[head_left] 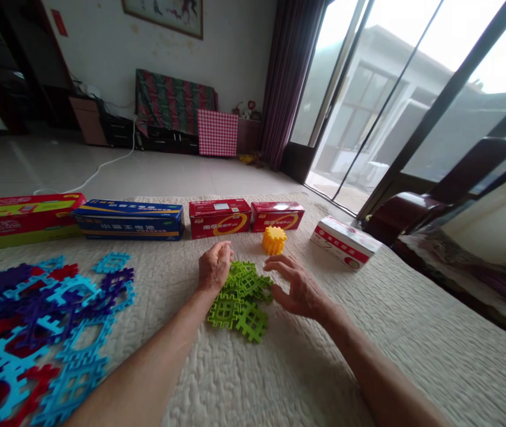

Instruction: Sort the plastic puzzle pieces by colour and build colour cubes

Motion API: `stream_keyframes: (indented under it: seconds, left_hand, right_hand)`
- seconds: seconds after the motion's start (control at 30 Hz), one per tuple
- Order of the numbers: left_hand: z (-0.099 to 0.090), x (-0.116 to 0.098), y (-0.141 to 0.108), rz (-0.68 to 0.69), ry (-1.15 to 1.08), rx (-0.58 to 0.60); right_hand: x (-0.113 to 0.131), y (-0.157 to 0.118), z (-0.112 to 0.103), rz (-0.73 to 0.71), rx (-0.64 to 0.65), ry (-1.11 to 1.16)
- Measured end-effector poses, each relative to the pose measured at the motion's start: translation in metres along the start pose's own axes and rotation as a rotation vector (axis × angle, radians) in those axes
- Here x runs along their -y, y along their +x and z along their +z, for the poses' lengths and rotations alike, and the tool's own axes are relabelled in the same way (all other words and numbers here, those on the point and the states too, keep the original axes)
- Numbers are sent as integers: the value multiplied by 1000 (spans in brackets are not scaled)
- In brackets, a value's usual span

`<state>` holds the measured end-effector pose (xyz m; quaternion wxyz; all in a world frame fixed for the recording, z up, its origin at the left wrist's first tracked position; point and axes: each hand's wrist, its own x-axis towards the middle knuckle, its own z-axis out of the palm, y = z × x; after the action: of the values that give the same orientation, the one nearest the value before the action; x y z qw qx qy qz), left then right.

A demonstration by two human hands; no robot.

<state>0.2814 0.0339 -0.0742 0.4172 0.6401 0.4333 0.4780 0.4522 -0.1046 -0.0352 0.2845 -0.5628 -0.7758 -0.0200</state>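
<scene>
Several green interlocking plastic pieces (239,296) lie in a loose pile on the quilted cream cover (226,379). My left hand (215,265) is at the pile's upper left edge, its fingers curled together; what they hold, if anything, is hidden. On the right side of the pile, my right hand (292,283) has its fingers apart and bent toward the green pieces, with nothing in its grasp. Just beyond the hands stands a neat stack of yellow pieces (274,240).
Blue, purple and red pieces (53,308) spread across the left. Behind stand a red and yellow-green box (22,222), a blue box (129,220) and two red boxes (220,218) (278,216). A white and red box (345,242) sits at the right.
</scene>
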Motion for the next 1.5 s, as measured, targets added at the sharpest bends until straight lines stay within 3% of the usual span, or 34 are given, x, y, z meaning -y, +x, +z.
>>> stream_keyframes:
  seconds: [0.2, 0.4, 0.6, 0.7, 0.8, 1.0, 1.17, 1.5]
  left_hand:
    - [0, -1, 0, 4, -14, -3]
    - [0, 0, 1, 7, -13, -7]
    - [0, 1, 1, 10, -16, 2]
    - [0, 0, 1, 12, -22, -1]
    - [0, -1, 1, 0, -47, -8]
    - [0, -2, 1, -38, -79, -3]
    - [-1, -2, 0, -47, -90, 6]
    - [-2, -6, -2, -39, -81, 36]
  right_hand:
    - [10, 2, 10, 39, 99, -10]
    - [17, 7, 6, 34, 38, 169]
    - [14, 10, -1, 171, -118, 254]
    - [16, 10, -2, 215, -38, 303]
    - [22, 11, -3, 180, 40, 314]
    - [27, 12, 10, 79, -58, 260]
    - [31, 14, 25, -12, 23, 207]
    - [41, 20, 33, 28, -1, 202]
